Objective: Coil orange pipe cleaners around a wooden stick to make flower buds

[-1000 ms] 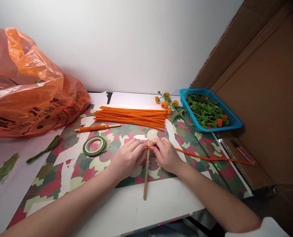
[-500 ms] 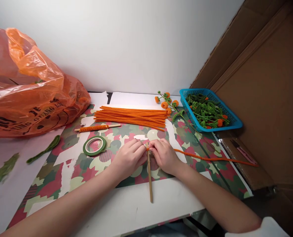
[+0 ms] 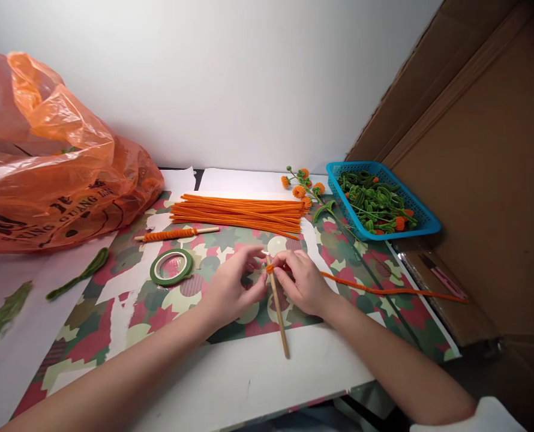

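A thin wooden stick (image 3: 279, 318) slants toward me, with an orange pipe cleaner (image 3: 370, 290) coiled round its far end. My right hand (image 3: 303, 279) pinches the pipe cleaner close beside the coil, and its long tail runs off to the right past the hand. On the other side, my left hand (image 3: 235, 285) has its fingers apart and curved, the tips close to the coil; it grips nothing that I can see. Beyond the hands lies a bundle of orange pipe cleaners (image 3: 235, 213). Left of it, another stick (image 3: 172, 234) is wrapped in an orange coil.
A roll of green tape (image 3: 171, 267) lies left of my hands. An orange plastic bag (image 3: 69, 180) bulges at the left. A blue basket (image 3: 361, 231) holds green pieces at the right, beside orange flowers (image 3: 299, 191). Pink-handled cutter (image 3: 447, 281) lies near the cardboard (image 3: 483, 180).
My left hand has loosened and its fingers have spread away from the stick. The stick's near end has swung right, and the orange coil shows more. My right hand keeps its pinch.
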A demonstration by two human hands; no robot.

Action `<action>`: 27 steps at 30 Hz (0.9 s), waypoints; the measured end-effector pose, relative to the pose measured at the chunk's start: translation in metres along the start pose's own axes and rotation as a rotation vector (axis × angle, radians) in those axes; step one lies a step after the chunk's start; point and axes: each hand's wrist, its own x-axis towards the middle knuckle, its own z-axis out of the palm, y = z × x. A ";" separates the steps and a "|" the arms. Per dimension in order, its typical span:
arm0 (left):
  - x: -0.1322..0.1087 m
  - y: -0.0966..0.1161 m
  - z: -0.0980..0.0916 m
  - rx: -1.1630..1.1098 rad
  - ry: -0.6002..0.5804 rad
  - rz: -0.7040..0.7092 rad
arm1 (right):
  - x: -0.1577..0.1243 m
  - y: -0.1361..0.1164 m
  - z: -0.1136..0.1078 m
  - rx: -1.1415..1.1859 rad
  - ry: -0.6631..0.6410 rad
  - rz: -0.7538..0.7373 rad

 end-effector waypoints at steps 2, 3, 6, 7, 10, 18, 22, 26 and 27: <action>0.002 -0.001 -0.003 -0.047 -0.016 0.005 | 0.000 0.000 -0.001 0.011 0.004 -0.011; 0.003 -0.001 -0.005 -0.041 -0.042 0.040 | 0.000 0.000 -0.001 0.015 0.003 -0.014; 0.007 -0.002 -0.010 0.028 -0.151 0.190 | 0.000 0.000 -0.004 0.026 -0.008 -0.008; 0.008 -0.002 -0.012 0.058 -0.175 0.232 | 0.000 -0.001 -0.005 0.033 -0.016 -0.001; 0.010 -0.003 -0.016 0.156 -0.234 0.331 | 0.000 -0.002 -0.009 0.071 -0.050 0.028; 0.012 -0.001 -0.016 0.211 -0.313 0.405 | 0.001 -0.004 -0.013 0.120 -0.110 0.001; 0.011 -0.002 -0.014 0.323 -0.305 0.469 | 0.000 -0.003 -0.011 0.142 -0.102 -0.043; 0.011 -0.002 -0.012 0.460 -0.266 0.533 | -0.001 -0.004 -0.011 0.136 -0.100 -0.073; 0.012 -0.002 -0.012 0.466 -0.264 0.538 | -0.001 -0.004 -0.011 0.127 -0.094 -0.083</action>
